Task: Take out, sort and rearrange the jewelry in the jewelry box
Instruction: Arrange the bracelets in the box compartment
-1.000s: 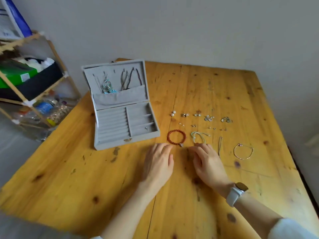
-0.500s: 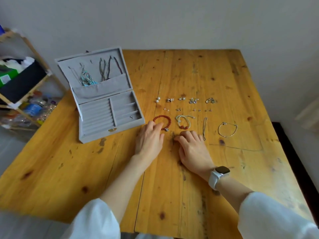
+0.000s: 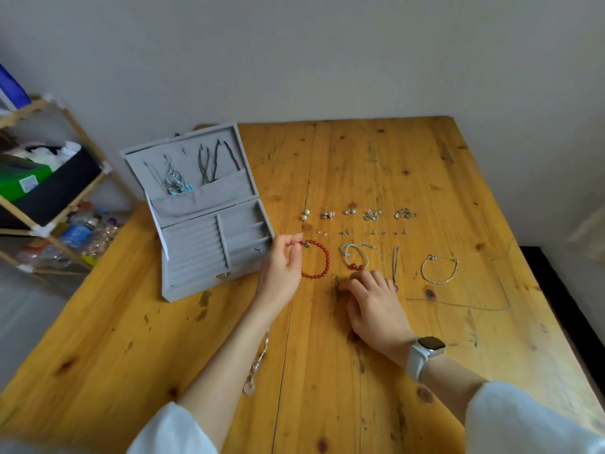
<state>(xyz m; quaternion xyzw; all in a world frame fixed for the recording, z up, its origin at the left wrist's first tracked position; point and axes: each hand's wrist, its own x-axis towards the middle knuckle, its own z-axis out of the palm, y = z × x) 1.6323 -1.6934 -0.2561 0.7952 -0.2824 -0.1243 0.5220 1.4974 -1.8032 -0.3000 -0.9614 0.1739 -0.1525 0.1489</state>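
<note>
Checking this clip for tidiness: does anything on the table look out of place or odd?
One thing: a pale pendant on a chain lies near the table's front edge, partly under the left forearm, far from the neat rows of earrings and bracelets. Otherwise nothing looks spilled or damaged.

One grey jewelry box (image 3: pixel 209 224); four bracelets, among them a red bead bracelet (image 3: pixel 316 260); five earring clusters (image 3: pixel 360 214); perhaps eight tiny studs (image 3: pixel 360 232), too small to count surely.

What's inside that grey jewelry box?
In the jewelry box, the lid pocket holds hanging necklaces; one small piece sits in a right-hand compartment. The pocket hides the necklaces' lower ends.
</note>
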